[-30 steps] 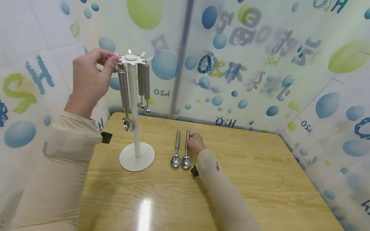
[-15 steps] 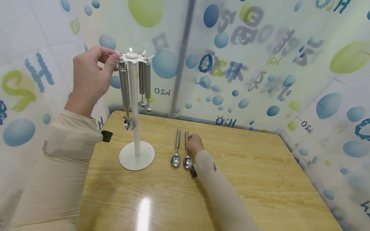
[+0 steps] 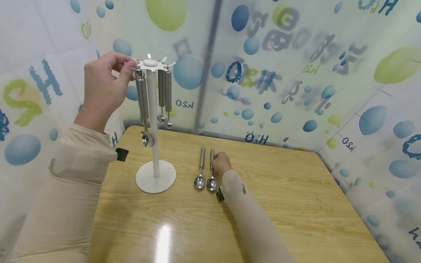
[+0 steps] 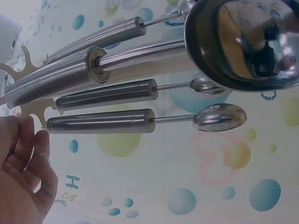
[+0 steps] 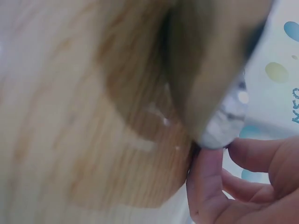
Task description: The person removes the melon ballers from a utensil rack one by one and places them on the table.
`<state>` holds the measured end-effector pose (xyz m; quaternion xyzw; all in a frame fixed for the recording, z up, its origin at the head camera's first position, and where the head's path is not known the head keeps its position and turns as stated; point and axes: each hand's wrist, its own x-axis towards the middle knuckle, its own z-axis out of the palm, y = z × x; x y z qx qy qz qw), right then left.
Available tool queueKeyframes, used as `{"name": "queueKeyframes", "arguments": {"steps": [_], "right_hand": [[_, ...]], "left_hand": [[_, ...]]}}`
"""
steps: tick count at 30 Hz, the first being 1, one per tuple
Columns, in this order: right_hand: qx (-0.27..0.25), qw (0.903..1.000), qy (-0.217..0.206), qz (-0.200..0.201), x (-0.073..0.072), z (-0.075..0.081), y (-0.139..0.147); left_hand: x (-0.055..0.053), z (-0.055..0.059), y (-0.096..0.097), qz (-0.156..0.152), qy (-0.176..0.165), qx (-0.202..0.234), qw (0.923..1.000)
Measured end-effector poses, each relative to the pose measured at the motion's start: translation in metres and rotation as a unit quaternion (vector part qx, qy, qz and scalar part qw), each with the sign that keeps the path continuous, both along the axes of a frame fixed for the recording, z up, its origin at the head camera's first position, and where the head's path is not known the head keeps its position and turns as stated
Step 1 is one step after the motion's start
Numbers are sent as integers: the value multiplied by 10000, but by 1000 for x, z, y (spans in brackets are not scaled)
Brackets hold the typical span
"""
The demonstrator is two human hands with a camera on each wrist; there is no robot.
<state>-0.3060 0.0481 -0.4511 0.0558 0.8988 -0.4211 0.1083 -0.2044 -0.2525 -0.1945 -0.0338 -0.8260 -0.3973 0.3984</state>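
Observation:
A white utensil stand (image 3: 156, 188) rises from a round base, with a ring of hooks on top. My left hand (image 3: 104, 82) pinches one hook between thumb and fingers. Metal scoops (image 3: 142, 100) of different sizes hang by their handles; the left wrist view shows a large scoop (image 4: 247, 49) nearest and a smaller scoop (image 4: 100, 122) right by the fingertips. On the table, my right hand (image 3: 222, 162) pinches the handle of the right scoop (image 3: 212, 184). Its blurred bowl covers much of the right wrist view. Another scoop (image 3: 199, 182) lies parallel on its left.
The wooden table (image 3: 283, 204) runs up to a patterned curtain (image 3: 286, 91) at its far edge. More of this printed sheeting hangs on the left and right sides. The stand is near the table's left edge.
The right scoop's handle end has shifted slightly toward me and left, lying closer to the other scoop's line. My left hand keeps its pinch on the hook.

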Motion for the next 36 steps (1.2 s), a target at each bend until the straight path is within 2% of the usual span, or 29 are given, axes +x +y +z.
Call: {"name": "queueKeyframes", "arguments": {"steps": [9, 13, 15, 17, 20, 22, 25, 27, 28, 32, 36], "right_hand": [[-76, 9999, -140, 31, -2, 3, 7], [49, 9999, -113, -55, 1, 6, 12], [269, 9996, -23, -36, 4, 10, 13], [573, 9982, 180, 5, 6, 16, 11], [998, 9920, 749, 183, 9, 30, 3], [929, 9889, 1132, 271, 13, 43, -5], [326, 9834, 1711, 506, 23, 63, -22], [-186, 9741, 2151, 673, 32, 77, -35], [-412, 9662, 2422, 784, 37, 84, -41], [-1099, 9274, 3375, 1182, 58, 107, -66], [-1533, 8927, 3935, 1571, 81, 130, -90]], "left_hand": [[-2, 1, 2, -57, 51, -28, 10000], [-3, 0, 2, -68, -18, -37, 10000], [-3, -1, 3, -66, -56, -26, 10000], [-2, -1, 3, -57, -56, -30, 10000], [-2, 0, 3, -84, 16, -22, 10000], [-1, 0, 3, -86, 63, -29, 9999], [-1, 1, 3, -93, 99, -24, 9999], [0, 1, 3, -88, 101, -19, 9999], [0, 1, 3, -93, 100, -13, 9999], [0, 1, 3, -85, 84, 16, 9999], [0, 0, 2, -84, 84, 96, 9999]]}}
